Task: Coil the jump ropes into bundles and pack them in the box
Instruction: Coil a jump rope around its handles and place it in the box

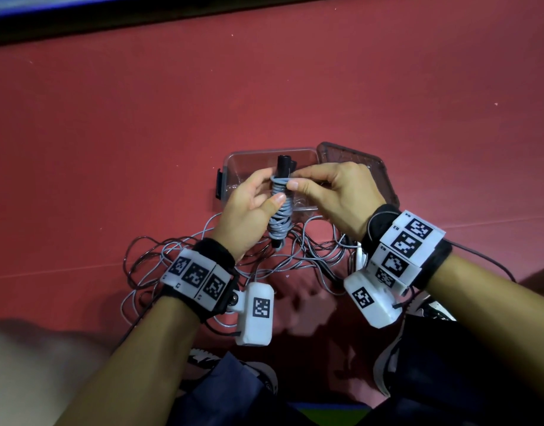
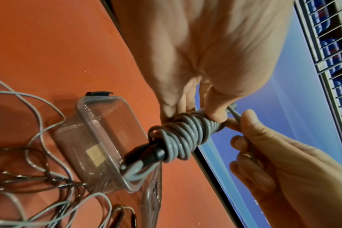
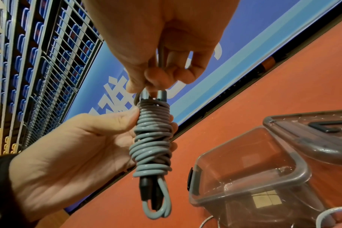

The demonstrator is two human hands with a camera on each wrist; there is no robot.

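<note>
left hand (image 1: 249, 207) grips grey rope bundle (image 1: 280, 210), right hand (image 1: 335, 195) pinches top

A tight bundle of grey rubbery jump rope (image 3: 152, 137), wound round its black handles, hung upright in the air. The left hand (image 3: 72, 154) gripped its middle, thumb on the upper coils. The right hand (image 3: 156, 50) pinched the rope's end at the bundle's top. Lower right, a clear plastic box (image 3: 250, 174) stood open on the orange-red floor (image 3: 234, 98), its clear lid (image 3: 312, 132) just behind.
</note>
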